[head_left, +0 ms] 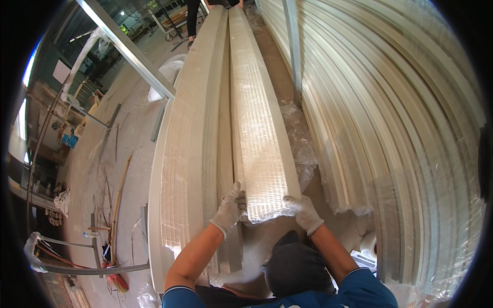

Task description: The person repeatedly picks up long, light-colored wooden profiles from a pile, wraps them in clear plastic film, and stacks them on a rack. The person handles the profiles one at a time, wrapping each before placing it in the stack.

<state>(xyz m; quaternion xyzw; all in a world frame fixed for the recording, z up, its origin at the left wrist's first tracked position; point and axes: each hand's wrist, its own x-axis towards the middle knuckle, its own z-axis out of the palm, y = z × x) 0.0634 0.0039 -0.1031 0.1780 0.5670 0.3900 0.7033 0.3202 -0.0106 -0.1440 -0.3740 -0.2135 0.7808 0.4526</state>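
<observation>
A long bundle of pale strips [262, 138], wrapped in clear shiny film, runs away from me down the middle. My left hand [228, 211], in a whitish glove, is closed on the left corner of its near end. At the right corner, my right hand [305, 211] grips with the thumb over the top; its other fingers are mostly hidden. To the left lies a second film-wrapped bundle [186, 138], with a narrow dark gap between the two. At the far end, another person [193, 20] stands, with part of a hand by the bundle.
Stacked long pale strips [380, 128] under film fill the right side, behind a metal post [292, 51]. A slanted metal bar [128, 51] crosses at upper left. Sticks [120, 187] and a low metal frame [92, 269] lie on the left floor. Crumpled film [303, 133] lies right of the bundle.
</observation>
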